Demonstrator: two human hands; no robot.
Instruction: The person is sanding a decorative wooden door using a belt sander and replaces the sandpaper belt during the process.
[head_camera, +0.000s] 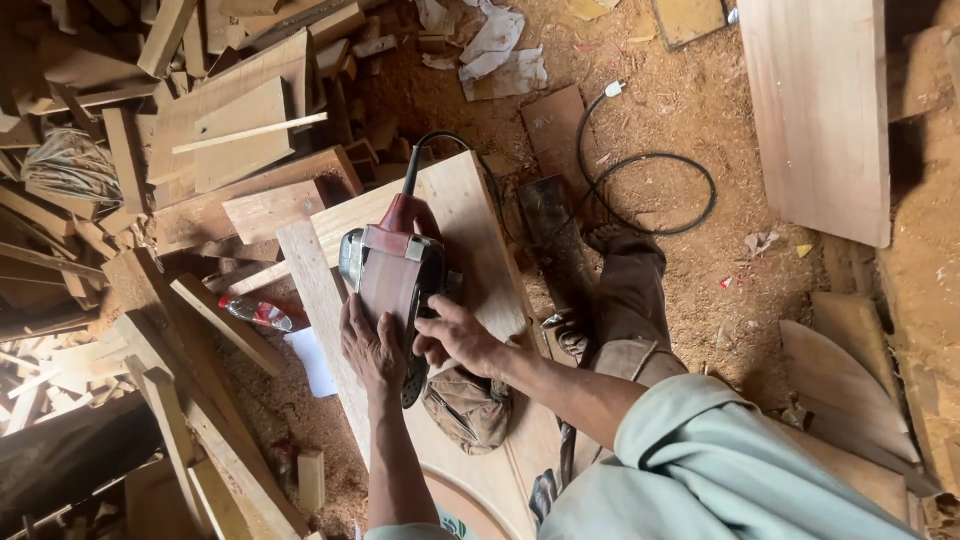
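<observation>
A red and grey belt sander (392, 272) rests on a pale wooden board (470, 215) laid across a stack of planks. My left hand (372, 347) presses on the near end of the sander's red belt housing. Just to its right, my right hand (457, 335) grips the sander's side handle. The tool's black power cord (640, 185) runs off the far end and loops over the sawdust floor, its plug lying loose. My leg and foot (620, 290) stand right of the board.
A heap of scrap wood offcuts (150, 150) fills the left side. A wide plank (820, 110) lies at the upper right. A brown cloth bag (468, 408) hangs below the board, and a plastic bottle (255, 313) lies left of it.
</observation>
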